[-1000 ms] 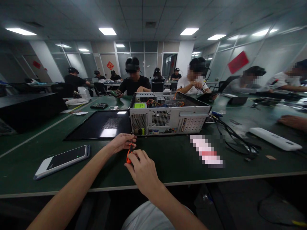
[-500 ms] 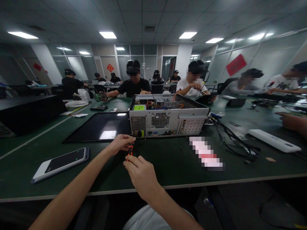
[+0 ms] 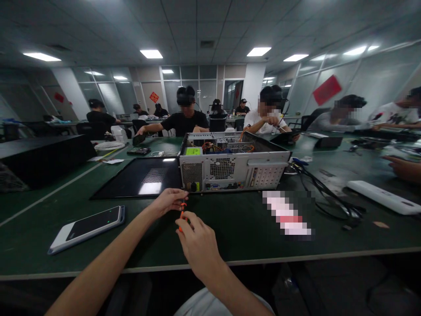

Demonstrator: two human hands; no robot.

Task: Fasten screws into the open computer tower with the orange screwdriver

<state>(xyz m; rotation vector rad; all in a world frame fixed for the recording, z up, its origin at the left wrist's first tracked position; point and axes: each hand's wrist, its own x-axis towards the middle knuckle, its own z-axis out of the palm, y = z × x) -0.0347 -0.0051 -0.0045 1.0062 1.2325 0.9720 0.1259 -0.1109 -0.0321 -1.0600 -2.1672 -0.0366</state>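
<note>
My left hand (image 3: 167, 200) and my right hand (image 3: 197, 239) meet over the green table (image 3: 243, 228), both pinching a small orange-handled tool (image 3: 181, 215), likely a screwdriver, held upright between them. The left fingers grip its upper end, the right fingers its lower end. Just behind the hands lies an open grey computer case (image 3: 233, 164) with its rear panel facing me and cables showing inside. The tool's tip is hidden by my fingers.
A black side panel (image 3: 141, 177) lies left of the case. A phone (image 3: 87, 228) rests at the near left. Black cables (image 3: 329, 197) and a white power strip (image 3: 384, 197) lie to the right. Several people work at the far side and another person's hand (image 3: 404, 169) rests at right.
Both hands stayed together on the orange tool, shifting slightly; the head camera tilted a little. A person across the table moved an arm leftward.
</note>
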